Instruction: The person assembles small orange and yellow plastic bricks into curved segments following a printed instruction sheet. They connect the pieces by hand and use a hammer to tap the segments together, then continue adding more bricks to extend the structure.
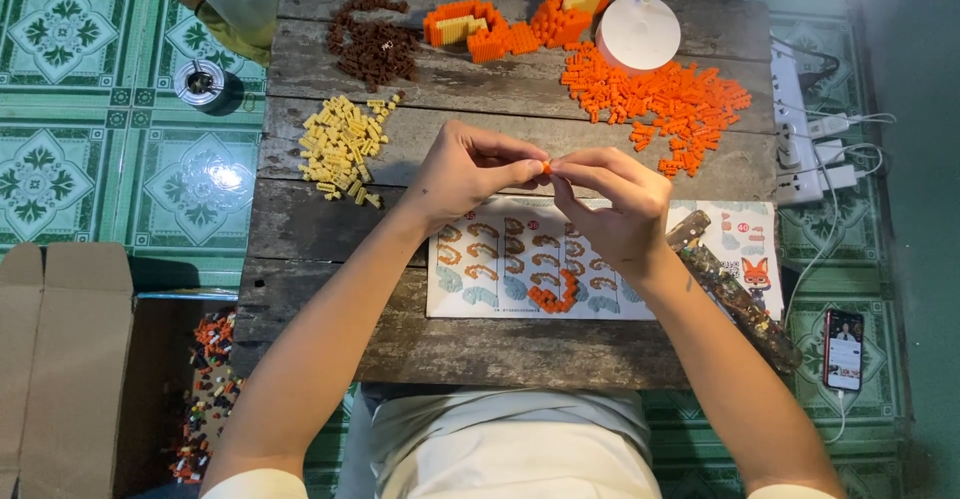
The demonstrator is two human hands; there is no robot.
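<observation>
Left hand: the left hand (462, 171) hovers over the wooden table (480, 339), fingers curled in, thumb and forefinger tips pinched narrow on a tiny orange brick (546, 167)
Right hand: the right hand (617, 204) meets it from the other side, its fingertips closed tight on the same orange brick, the other fingers folded under
Orange brick: held in the air between the two hands, above the top edge of the instruction sheet (700, 299), too small to tell its shape
Instruction sheet: lies flat on the table just under the hands, printed with rows of curved orange and pale steps and a small fox figure at its right side
Curved orange piece (555, 297): a small built arc resting on the sheet, just below the right hand
Loose orange bricks (665, 99): a wide scatter at the table's far right, well apart from the hands
Yellow bricks (345, 147): a heap to the left of the left hand
Brown bricks (372, 47): a pile at the far left of the table
Built orange sections (520, 24): two orange and yellow blocks at the far edge, beside a white lamp base (638, 32)
Floor: a cardboard box (70, 359) with mixed small bricks at the left, a phone (843, 349) at the right
</observation>
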